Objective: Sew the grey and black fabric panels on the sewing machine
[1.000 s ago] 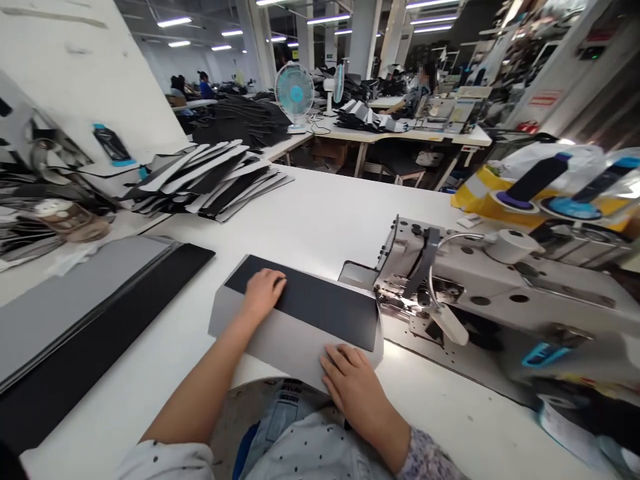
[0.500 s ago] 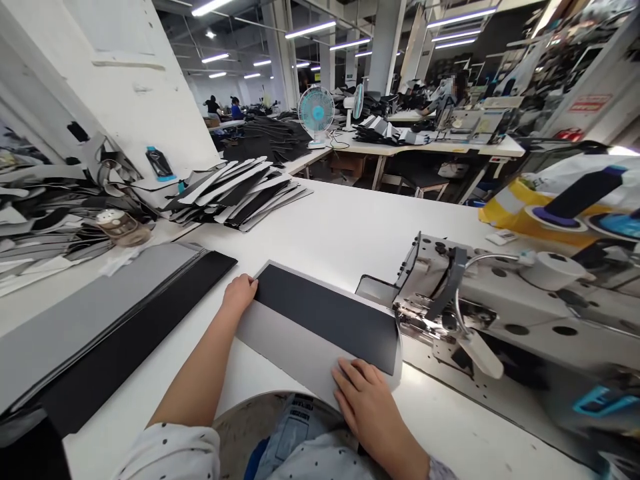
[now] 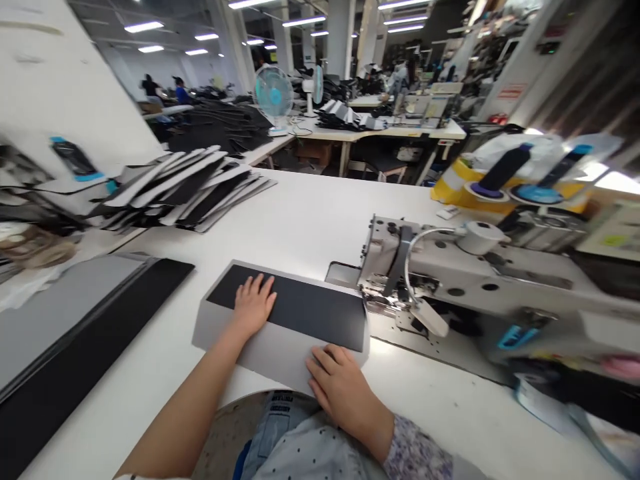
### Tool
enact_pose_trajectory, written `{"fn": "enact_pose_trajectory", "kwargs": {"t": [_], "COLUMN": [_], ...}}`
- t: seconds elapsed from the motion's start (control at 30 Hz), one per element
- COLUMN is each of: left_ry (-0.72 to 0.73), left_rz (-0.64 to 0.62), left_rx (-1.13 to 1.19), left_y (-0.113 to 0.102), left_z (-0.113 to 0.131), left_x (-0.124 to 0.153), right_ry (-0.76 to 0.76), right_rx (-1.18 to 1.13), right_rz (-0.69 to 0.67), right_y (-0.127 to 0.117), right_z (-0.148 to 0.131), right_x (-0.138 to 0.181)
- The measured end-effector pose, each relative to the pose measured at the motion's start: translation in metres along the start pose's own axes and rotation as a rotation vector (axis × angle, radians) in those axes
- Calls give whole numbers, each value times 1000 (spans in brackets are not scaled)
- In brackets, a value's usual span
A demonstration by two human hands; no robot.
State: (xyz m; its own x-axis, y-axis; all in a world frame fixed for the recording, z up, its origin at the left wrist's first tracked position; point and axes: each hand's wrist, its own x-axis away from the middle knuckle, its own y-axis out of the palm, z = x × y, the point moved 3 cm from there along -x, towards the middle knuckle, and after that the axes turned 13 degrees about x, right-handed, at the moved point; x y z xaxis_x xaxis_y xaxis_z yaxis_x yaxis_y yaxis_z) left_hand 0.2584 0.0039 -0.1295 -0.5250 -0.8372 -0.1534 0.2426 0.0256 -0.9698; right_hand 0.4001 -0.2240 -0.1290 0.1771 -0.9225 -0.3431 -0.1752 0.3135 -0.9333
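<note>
A dark rectangular strip [image 3: 315, 310] lies on a larger grey fabric panel [image 3: 220, 327] on the white table. My left hand [image 3: 254, 305] rests flat on the strip's left part, fingers spread. On the panel's near right part lies my right hand [image 3: 340, 383], palm down with its fingers stretched out and slightly bent. The right end of both pieces reaches the needle area of a sewing machine [image 3: 400, 267]. Whether the presser foot touches them is too small to tell.
Stacked grey and black panels [image 3: 90, 333] lie at the left. Behind them is a heap of cut strips [image 3: 190, 187]. Thread cones [image 3: 505, 170] stand behind the machine. A fan [image 3: 273, 93] and people at work are farther back.
My left hand has moved from the pieces' far left corner onto the top of the dark strip, its fingers now spread. My right hand stays on the grey panel. The view has turned right.
</note>
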Motion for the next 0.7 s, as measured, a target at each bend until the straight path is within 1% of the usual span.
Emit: {"fn": "enact_pose_trajectory", "kwargs": {"t": [0.07,0.13,0.17,0.2,0.23,0.27,0.33,0.37,0.4,0.47,0.53,0.63,0.7], "left_ry": [261,462,519,552,568,575,577,578,578,579,585,611,629], "left_rz": [-63,-99,-105,-108,-111,-115,-118,-119,-119,-117,-111,-91,-102], "left_rx": [76,152,179,198,209,215,222,227,231,236,235,242,248], "left_y": [20,32,35,38,39,40,40,40,40,40,39,36,36], "left_z": [60,112,130,143,151,155,155,153,151,148,149,156,165], "left_x": [4,8,10,10,10,9,7,6,5,5,5,3,-1], "right_ry": [-1,-18,-29,-18,37,130,414,500,537,522,487,457,433], "right_rx": [-4,-69,-126,-184,-226,-236,-133,-45,36,138,151,107,88], "right_rz": [-51,-67,-58,-31,12,62,156,164,145,90,76,125,154], "right_y": [-4,-7,-9,-11,-13,-15,-16,-15,-13,-7,-1,4,6], "right_z": [1,7,14,25,40,58,99,115,128,142,145,141,140], "right_x": [-3,-2,-1,2,5,8,13,14,13,8,4,4,6]}}
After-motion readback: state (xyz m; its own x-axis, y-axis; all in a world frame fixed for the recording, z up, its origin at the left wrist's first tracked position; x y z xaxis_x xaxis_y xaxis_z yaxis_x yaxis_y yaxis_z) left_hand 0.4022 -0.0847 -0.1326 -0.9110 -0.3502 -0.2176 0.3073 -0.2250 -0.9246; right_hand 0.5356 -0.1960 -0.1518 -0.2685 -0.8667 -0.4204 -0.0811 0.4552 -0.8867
